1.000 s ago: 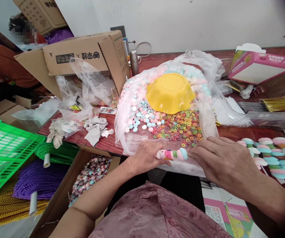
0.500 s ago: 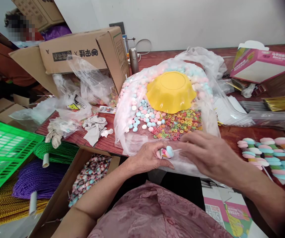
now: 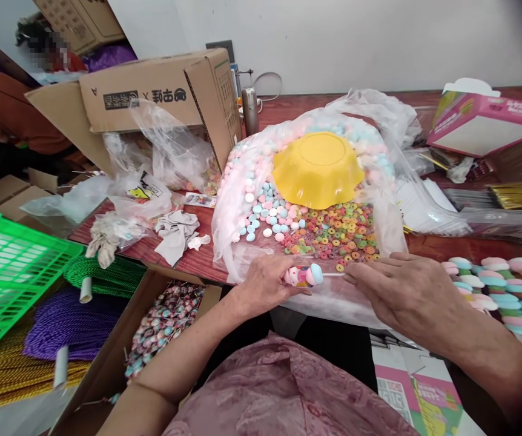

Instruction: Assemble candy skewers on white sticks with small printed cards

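Observation:
My left hand (image 3: 267,283) is closed round the pink end of a candy skewer (image 3: 304,275), a thin white stick with pink and blue sweets on it. My right hand (image 3: 406,292) pinches the bare stick just to the right of the blue sweet. Both hands are at the near edge of a large clear plastic bag (image 3: 238,254) spread open on the red table. Inside it lie pastel round sweets (image 3: 265,215) and coloured ring sweets (image 3: 333,233). An upturned yellow bowl (image 3: 318,169) rests on the sweets.
Finished skewers (image 3: 492,284) are laid out to the right. A cardboard box (image 3: 152,97) and crumpled bags stand at the left back, a pink box (image 3: 488,121) at the right back. Below the table are a carton of wrapped sweets (image 3: 163,324), a green crate (image 3: 6,272) and cord spools.
One second ago the skewer carried more sweets and my right hand touched its end. Now fewer sweets show and my right hand has drawn back along the bare stick.

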`<state>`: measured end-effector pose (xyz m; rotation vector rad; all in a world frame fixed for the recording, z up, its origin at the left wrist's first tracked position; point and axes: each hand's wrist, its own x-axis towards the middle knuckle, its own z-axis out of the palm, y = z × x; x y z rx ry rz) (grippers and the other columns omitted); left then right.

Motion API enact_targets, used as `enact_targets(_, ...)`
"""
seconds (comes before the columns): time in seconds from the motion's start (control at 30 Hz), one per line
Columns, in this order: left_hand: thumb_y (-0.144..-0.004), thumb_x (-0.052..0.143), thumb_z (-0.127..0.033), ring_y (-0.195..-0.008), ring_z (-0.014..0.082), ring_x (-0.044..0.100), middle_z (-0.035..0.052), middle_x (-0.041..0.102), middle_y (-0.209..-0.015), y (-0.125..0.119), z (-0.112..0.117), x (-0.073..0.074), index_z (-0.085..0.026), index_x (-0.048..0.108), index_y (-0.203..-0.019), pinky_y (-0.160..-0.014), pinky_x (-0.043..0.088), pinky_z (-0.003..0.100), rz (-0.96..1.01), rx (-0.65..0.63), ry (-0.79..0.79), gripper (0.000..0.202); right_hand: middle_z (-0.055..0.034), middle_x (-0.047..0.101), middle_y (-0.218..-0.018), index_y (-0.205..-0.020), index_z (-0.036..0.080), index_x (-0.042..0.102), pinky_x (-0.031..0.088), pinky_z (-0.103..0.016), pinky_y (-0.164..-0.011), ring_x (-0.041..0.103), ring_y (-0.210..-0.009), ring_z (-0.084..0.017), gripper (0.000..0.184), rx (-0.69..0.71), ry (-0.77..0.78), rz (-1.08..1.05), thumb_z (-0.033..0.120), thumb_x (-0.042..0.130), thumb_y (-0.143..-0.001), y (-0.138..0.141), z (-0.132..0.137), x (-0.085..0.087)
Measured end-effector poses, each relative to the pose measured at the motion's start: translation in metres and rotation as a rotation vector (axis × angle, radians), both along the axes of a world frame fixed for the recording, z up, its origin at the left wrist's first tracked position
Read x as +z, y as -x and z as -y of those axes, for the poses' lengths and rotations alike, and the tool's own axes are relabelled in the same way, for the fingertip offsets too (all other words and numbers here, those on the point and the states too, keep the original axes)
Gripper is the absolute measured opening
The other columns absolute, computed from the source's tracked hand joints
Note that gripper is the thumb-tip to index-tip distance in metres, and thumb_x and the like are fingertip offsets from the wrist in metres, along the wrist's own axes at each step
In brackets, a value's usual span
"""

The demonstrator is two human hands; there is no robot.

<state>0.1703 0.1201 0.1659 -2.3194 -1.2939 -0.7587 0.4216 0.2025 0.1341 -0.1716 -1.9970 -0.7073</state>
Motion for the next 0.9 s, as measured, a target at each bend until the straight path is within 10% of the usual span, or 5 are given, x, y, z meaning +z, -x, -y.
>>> enact_targets(0.3,-0.082,0.076,-0.057,-0.069,0.0194,0.062,0.0034,0.067,-0.075,0.006,0.001,-0.009,-0.015,0.064,-0.083,-0.064,0.039,0.030,-0.143,0.129,-0.089,0.043,0.0004,0.062,-0.072,-0.094,0.019,0.054,0.030,-0.031,-0.062,0.058,-0.061,-0.018,0.022,0.018,0.089,0.094,0.005,0.038,-0.092,-0.001,-0.001,-0.005)
enact_targets(0.57,-0.087,0.072,-0.049,-0.081,0.0232,0.065,0.0066,0.071,-0.090,-0.008,-0.003,-0.011,-0.015,0.069,-0.096,-0.072,0.041,0.031,0.004,0.016,0.074,0.035,-0.0032,0.064,-0.081,-0.091,0.018,0.054,0.031,-0.032,-0.065,0.059,-0.070,-0.020,0.018,0.062,0.128,0.133,0.004,0.044,-0.087,0.033,0.004,-0.019)
enact_targets(0.9,-0.080,0.073,-0.059,-0.048,0.0071,0.048,0.0006,0.062,-0.068,-0.027,0.012,0.010,-0.014,0.076,-0.096,-0.044,0.036,0.018,0.811,-0.140,0.712,0.048,-0.0023,0.055,-0.075,-0.094,0.015,0.058,0.033,-0.027,-0.063,0.050,-0.069,-0.013,0.012,0.297,0.136,-0.058,0.016,0.048,-0.100,0.020,-0.001,0.012)
